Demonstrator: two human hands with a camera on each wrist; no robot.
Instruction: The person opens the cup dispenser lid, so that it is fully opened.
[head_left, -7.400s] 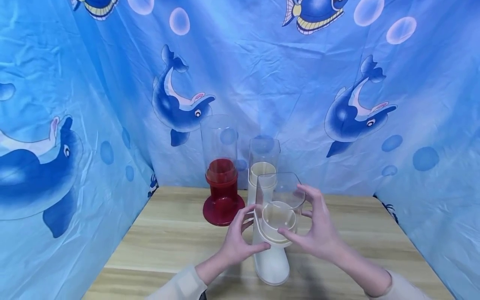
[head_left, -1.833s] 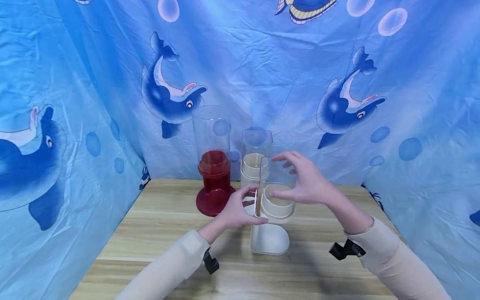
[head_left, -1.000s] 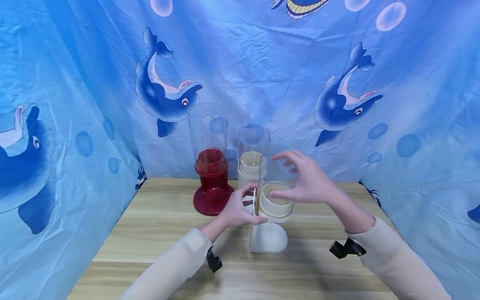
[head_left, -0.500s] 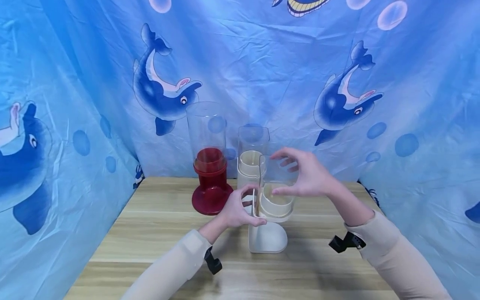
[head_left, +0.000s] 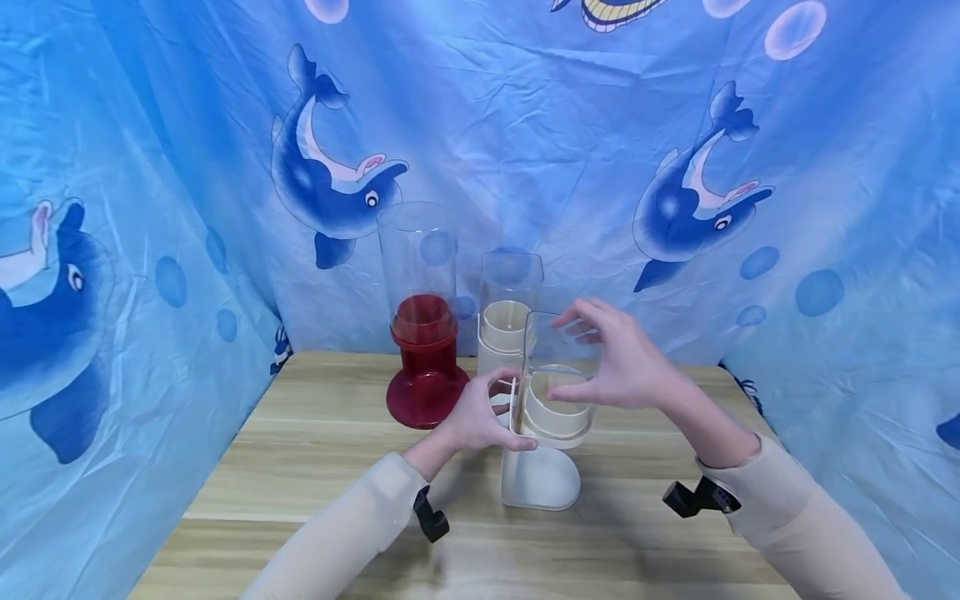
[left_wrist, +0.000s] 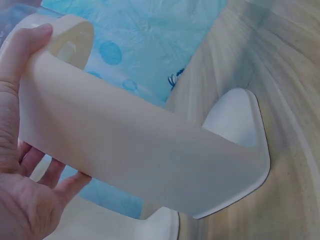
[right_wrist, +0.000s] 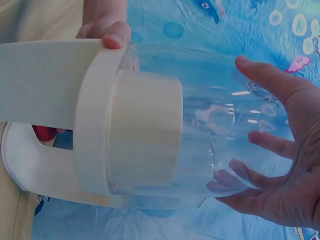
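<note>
A white dispenser stand [head_left: 542, 479] with a round cream collar holds an upright clear container [head_left: 542, 346] in front of me. My left hand [head_left: 480, 417] grips the stand's upright just below the collar, thumb on the near side and fingers behind. In the left wrist view, that hand [left_wrist: 27, 185] spans the broad white back of the stand [left_wrist: 125, 135]. My right hand [head_left: 622, 354] holds the clear container from the right, thumb and fingers spread around its upper part. Through the clear wall in the right wrist view, several fingertips of the right hand [right_wrist: 305, 125] show.
Behind stands a second white dispenser [head_left: 506, 333] with a clear container. Left of it is a red dispenser [head_left: 427, 392] with a taller clear cylinder. All are on a wooden table [head_left: 315, 467], enclosed by blue dolphin-print cloth [head_left: 585, 167].
Since the earliest frame, the front dispenser has turned so its base faces right, and my right hand has moved higher on the clear container. Over the last second the hands barely move.
</note>
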